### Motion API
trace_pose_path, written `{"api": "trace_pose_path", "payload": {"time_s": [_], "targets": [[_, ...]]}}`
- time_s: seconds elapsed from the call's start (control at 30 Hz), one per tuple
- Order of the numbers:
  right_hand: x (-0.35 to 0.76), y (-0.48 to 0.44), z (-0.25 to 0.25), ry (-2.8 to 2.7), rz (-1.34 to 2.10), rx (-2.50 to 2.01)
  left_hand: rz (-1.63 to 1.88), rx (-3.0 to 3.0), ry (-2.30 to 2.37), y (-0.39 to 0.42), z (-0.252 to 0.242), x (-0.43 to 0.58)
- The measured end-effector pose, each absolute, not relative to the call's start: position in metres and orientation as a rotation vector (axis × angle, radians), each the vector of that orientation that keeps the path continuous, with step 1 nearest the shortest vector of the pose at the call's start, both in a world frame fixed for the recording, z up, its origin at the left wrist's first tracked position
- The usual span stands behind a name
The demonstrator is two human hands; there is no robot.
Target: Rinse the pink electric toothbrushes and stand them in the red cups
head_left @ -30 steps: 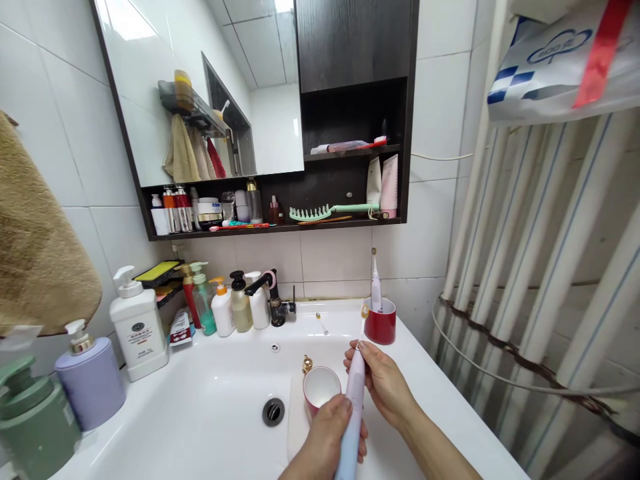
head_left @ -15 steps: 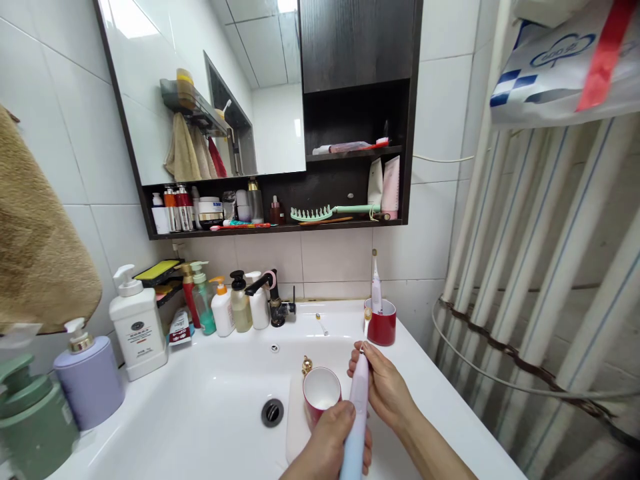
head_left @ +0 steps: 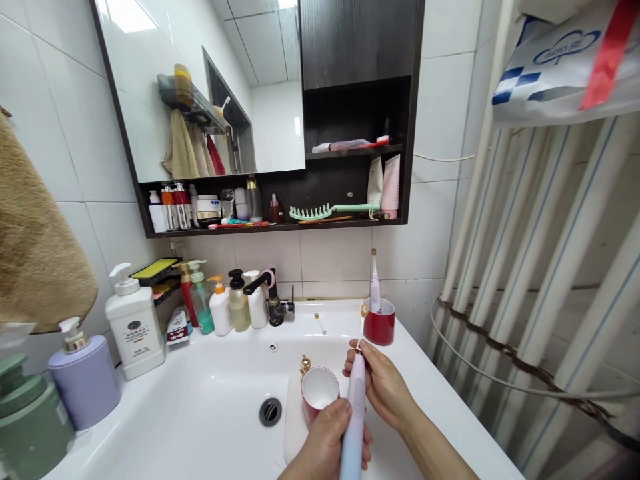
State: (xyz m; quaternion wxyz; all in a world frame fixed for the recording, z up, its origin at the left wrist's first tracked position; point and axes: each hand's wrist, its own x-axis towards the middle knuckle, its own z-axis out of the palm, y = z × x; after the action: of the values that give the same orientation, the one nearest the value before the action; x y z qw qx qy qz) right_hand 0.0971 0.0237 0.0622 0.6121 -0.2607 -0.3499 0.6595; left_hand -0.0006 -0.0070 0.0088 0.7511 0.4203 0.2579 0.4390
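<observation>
Wrapped round the pink-to-blue handle of an electric toothbrush (head_left: 355,393) is my left hand (head_left: 327,432), low in the view over the sink. My right hand (head_left: 387,383) pinches the base of its white brush head (head_left: 363,325), where the head meets the top of the handle. The bristles point up, in front of a red cup (head_left: 379,329) on the sink's back right corner. Another electric toothbrush (head_left: 376,291) stands upright in that cup. Just behind my left hand is a second red cup (head_left: 320,388), white inside, partly hidden by the hand.
A loose brush head (head_left: 321,325) lies on the back ledge of the white sink (head_left: 215,413), right of the black faucet (head_left: 273,300). Pump bottles (head_left: 134,327) line the left side. A mirror cabinet (head_left: 350,53) hangs above, and white pipes (head_left: 525,253) run along the right.
The brush head and both hands have shifted slightly left in the view, with the brush head now more upright. The rest of the scene shifts a little with the camera.
</observation>
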Motion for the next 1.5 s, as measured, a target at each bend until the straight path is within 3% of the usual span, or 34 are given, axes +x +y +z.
{"api": "trace_pose_path", "payload": {"time_s": [1.5], "targets": [[0.111, 0.037, 0.056, -0.758, 1.216, -0.914, 1.015, 1.008, 0.734, -0.003, 0.011, -0.002]]}}
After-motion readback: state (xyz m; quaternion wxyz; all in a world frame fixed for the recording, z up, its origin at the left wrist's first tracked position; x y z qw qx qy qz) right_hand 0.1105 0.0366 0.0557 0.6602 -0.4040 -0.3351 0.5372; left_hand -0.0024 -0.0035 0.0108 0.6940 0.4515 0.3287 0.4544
